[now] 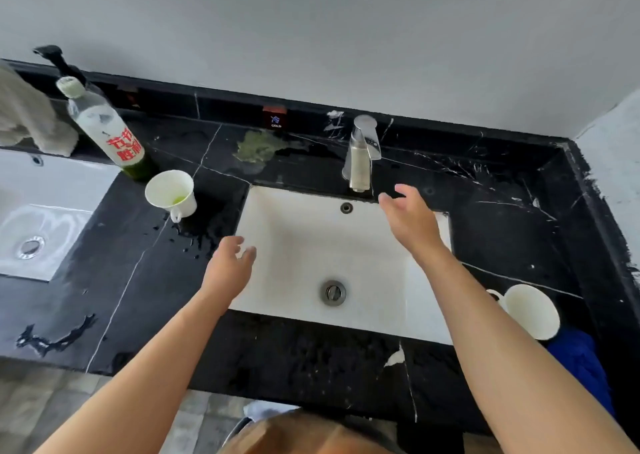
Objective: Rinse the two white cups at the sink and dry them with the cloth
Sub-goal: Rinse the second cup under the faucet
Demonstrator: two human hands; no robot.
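Note:
One white cup stands upright on the black counter left of the sink, with green liquid at its bottom. A second white cup rests on the counter at the sink's right, partly on a blue cloth. My left hand hovers open over the sink's left edge, holding nothing. My right hand is open above the sink's back right, just right of the chrome faucet, not touching it. No water runs from the faucet.
A dish-soap bottle with a pump stands behind the left cup. A grey towel lies at far left above a second sink. A green scouring pad lies behind the basin. Water drops wet the counter.

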